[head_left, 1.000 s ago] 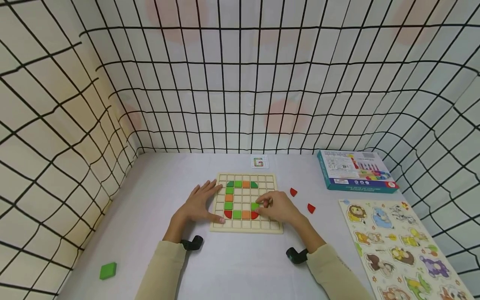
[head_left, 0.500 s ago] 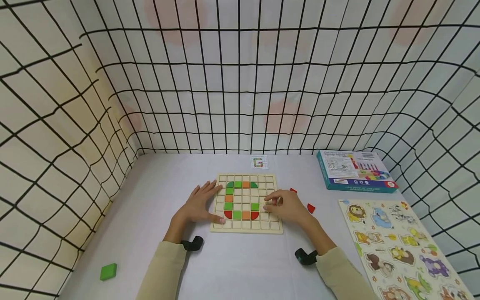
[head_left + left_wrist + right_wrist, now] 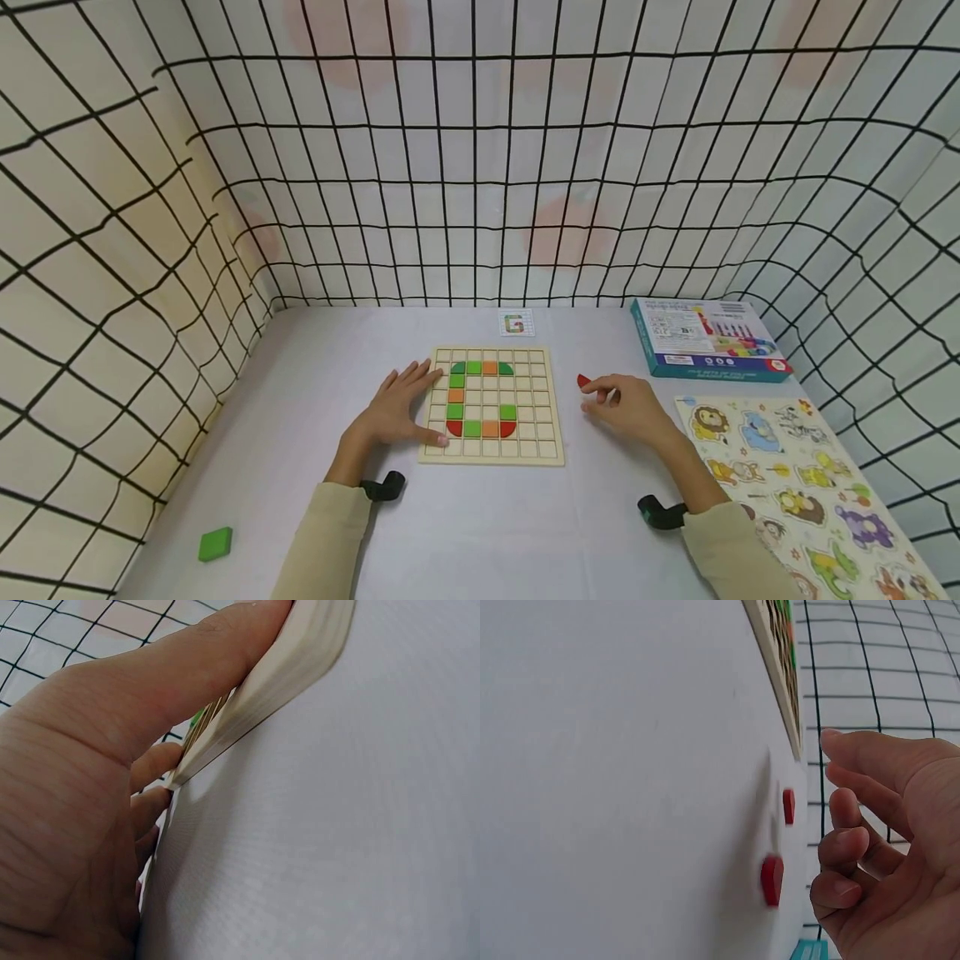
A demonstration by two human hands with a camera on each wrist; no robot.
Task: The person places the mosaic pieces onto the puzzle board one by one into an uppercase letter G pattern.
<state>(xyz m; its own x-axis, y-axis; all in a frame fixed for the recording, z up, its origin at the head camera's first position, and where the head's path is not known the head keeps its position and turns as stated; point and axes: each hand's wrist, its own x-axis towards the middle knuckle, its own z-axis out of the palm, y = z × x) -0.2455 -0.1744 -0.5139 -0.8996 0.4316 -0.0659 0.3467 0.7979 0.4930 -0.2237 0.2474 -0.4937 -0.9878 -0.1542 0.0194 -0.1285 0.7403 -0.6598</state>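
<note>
At the far left of the table (image 3: pixel 300 392), near the front edge, a green block (image 3: pixel 215 543) lies by itself, well apart from our work. Moving right, our left hand (image 3: pixel 397 408) rests flat on the left edge of the wooden grid board (image 3: pixel 540 417), fingers straight and spread, thumb along the near corner. The left wrist view shows the thumb (image 3: pixel 187 667) lying along the board's edge, and we judge that this hand steadies the board so that it does not slide while pieces go in. On the board, green, orange and red tiles form a G shape; a small pattern card (image 3: pixel 517 323) lies just beyond the far edge, likely as the model to copy.

Right of the board, our right hand (image 3: pixel 626 408) hovers just above the table with its fingers loosely curled and holding nothing. Its fingertips are close to a red quarter-round piece (image 3: pixel 584 382), not yet touching it as far as we can tell. The right wrist view shows two red pieces on the table, the nearer one (image 3: pixel 772 880) and a farther one (image 3: pixel 788 805), both apart from the fingers (image 3: pixel 844 847); in the head view our hand hides one of them.

Farther right, a teal box (image 3: pixel 705 342) lies flat near the back, and an animal puzzle board (image 3: pixel 795 492) lies in front of it, along the table's right side.
</note>
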